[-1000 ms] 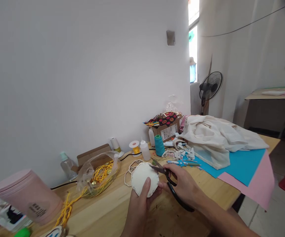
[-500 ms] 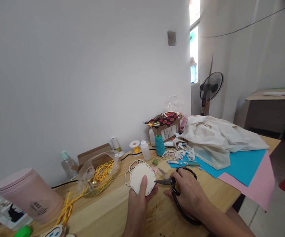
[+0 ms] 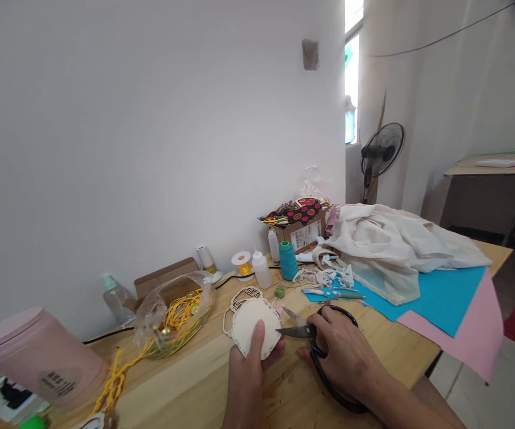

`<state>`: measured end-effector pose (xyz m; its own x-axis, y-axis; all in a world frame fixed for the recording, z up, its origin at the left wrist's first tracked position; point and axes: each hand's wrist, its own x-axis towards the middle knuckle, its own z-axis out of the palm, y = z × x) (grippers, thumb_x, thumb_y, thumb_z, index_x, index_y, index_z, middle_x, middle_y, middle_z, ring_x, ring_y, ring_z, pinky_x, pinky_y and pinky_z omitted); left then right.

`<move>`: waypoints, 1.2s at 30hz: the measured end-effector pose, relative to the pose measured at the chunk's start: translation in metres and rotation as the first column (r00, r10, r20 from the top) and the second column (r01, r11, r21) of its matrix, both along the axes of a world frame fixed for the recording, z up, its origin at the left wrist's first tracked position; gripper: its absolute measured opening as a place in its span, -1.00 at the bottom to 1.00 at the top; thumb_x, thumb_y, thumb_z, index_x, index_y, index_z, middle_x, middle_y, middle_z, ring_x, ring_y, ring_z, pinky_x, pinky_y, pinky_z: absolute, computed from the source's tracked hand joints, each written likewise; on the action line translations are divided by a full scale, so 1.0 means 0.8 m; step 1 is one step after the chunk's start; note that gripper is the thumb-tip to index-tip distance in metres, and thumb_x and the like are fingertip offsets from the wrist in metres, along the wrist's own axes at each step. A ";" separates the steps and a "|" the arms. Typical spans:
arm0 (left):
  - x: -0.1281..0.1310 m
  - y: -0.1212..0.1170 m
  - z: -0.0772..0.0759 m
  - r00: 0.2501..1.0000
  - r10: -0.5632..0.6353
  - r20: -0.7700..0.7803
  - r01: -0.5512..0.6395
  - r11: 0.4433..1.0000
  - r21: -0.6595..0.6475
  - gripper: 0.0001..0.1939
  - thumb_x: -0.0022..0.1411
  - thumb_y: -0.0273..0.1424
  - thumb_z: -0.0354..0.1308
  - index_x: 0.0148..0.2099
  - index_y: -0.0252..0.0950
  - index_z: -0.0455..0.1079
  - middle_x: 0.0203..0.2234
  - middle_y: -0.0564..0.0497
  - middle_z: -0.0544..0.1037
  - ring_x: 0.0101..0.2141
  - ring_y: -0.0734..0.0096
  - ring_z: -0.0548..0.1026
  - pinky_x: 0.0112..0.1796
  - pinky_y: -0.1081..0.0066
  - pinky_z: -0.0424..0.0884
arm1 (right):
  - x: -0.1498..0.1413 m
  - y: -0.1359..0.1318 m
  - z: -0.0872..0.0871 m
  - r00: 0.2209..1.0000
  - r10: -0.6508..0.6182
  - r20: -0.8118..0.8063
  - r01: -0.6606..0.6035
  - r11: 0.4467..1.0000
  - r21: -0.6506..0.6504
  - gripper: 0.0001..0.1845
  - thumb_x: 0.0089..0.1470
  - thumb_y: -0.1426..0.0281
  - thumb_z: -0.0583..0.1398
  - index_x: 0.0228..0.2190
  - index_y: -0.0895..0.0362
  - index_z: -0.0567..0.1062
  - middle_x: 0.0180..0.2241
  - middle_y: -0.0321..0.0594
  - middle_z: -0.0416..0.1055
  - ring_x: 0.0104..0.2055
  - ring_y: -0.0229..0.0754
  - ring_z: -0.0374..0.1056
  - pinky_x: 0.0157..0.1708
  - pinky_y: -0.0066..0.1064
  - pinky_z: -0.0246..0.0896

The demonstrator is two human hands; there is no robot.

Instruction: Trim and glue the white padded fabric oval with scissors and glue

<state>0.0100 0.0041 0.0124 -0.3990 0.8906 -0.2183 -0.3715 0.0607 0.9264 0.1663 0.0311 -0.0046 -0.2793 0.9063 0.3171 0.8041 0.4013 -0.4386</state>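
My left hand (image 3: 252,363) pinches a cream, scallop-edged flat piece (image 3: 250,322), thumb on its face and fingers behind. My right hand (image 3: 342,351) grips black-handled scissors (image 3: 299,331) with the blades spread apart. The lower blade tip is close to the piece's right edge; whether it touches I cannot tell. A wooden lattice cutout (image 3: 246,292) shows just behind the cream piece and is partly hidden by it. Past it lies a small green ball (image 3: 279,291).
A teal thread cone (image 3: 287,262), a white squeeze bottle (image 3: 261,271) and a yellow spool (image 3: 243,266) stand behind my hands. White scraps (image 3: 324,275), blue paper (image 3: 451,292) and cream cloth (image 3: 386,238) lie right. Left are a plastic bag of yellow cords (image 3: 181,316) and a pink bin (image 3: 38,357).
The view has shifted slightly. Both hands keep their holds on the cream piece and the scissors, and the blades remain apart beside the piece's right edge.
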 end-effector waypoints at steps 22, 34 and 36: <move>-0.001 -0.002 0.009 1.000 0.002 -0.006 -0.002 1.000 0.007 -0.77 0.02 -0.42 0.17 -0.22 -0.35 0.34 -0.44 0.00 0.56 -0.45 0.32 0.53 -0.35 0.33 0.47 | 0.001 -0.001 0.002 1.000 0.005 -0.020 -0.005 1.000 0.010 -0.78 -0.13 0.26 0.18 -0.36 0.06 0.41 -0.38 -0.22 0.31 -0.32 -0.13 0.26 -0.38 -0.38 0.09; -0.001 -0.001 0.012 0.999 -0.012 -0.050 0.011 1.000 -0.020 -0.82 0.02 -0.46 0.16 -0.28 -0.43 0.37 -0.51 -0.08 0.56 -0.48 0.27 0.52 -0.40 0.31 0.48 | 0.002 0.000 0.001 0.997 -0.074 -0.001 0.074 0.997 -0.038 -0.80 -0.10 0.27 0.15 -0.36 0.06 0.42 -0.37 -0.21 0.32 -0.31 -0.12 0.28 -0.36 -0.38 0.10; -0.001 -0.002 0.012 0.999 -0.010 -0.053 0.008 1.000 -0.028 -0.84 0.03 -0.46 0.15 -0.29 -0.44 0.36 -0.55 -0.07 0.56 -0.49 0.28 0.52 -0.39 0.30 0.48 | 0.003 0.000 0.000 0.997 -0.079 -0.009 0.079 0.996 -0.031 -0.80 -0.09 0.26 0.14 -0.36 0.06 0.42 -0.37 -0.21 0.32 -0.32 -0.13 0.28 -0.36 -0.38 0.10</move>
<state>0.0093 0.0023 0.0219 -0.4026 0.8880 -0.2220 -0.3211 0.0901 0.9427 0.1683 0.0314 -0.0044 -0.2030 0.9348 0.2913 0.8282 0.3227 -0.4582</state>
